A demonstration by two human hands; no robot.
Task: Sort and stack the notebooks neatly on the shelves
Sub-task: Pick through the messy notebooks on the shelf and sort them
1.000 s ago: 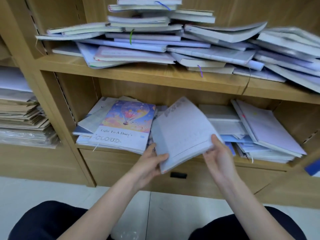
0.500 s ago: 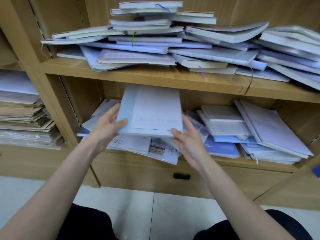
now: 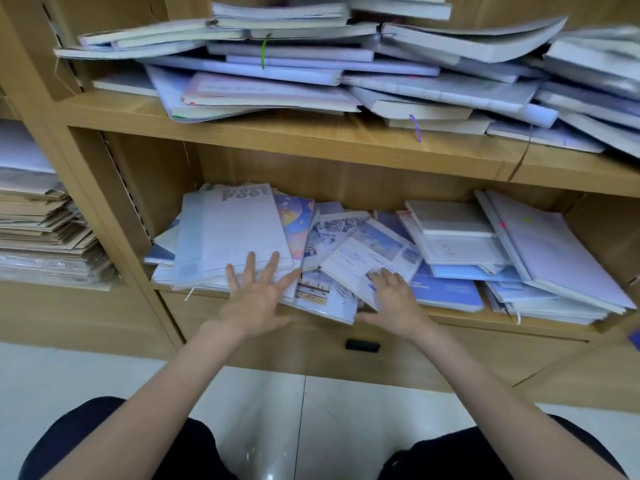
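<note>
A pale lined notebook [image 3: 242, 230] lies flat on top of the left pile on the lower shelf [image 3: 485, 323]. My left hand [image 3: 256, 296] is spread wide, with its fingertips touching that notebook's front edge. To the right, a tilted notebook with a sky picture on its cover [image 3: 367, 251] lies across the loose middle heap. My right hand [image 3: 394, 299] holds its near corner, with curled fingers on top and the thumb stretched out below the edge. A blue notebook [image 3: 446, 289] lies just right of that hand.
The upper shelf [image 3: 311, 136] carries a wide, untidy pile of notebooks [image 3: 311, 64] that overhangs its front edge. A slanted stack [image 3: 554, 244] fills the lower shelf's right end. Brown paper stacks [image 3: 41, 230] sit in the left compartment. A drawer handle [image 3: 363, 345] lies below the shelf.
The pale notebook, carried in both hands, now lies on the left pile. My left hand has let go and spread; my right hand has moved right onto the sky-cover notebook.
</note>
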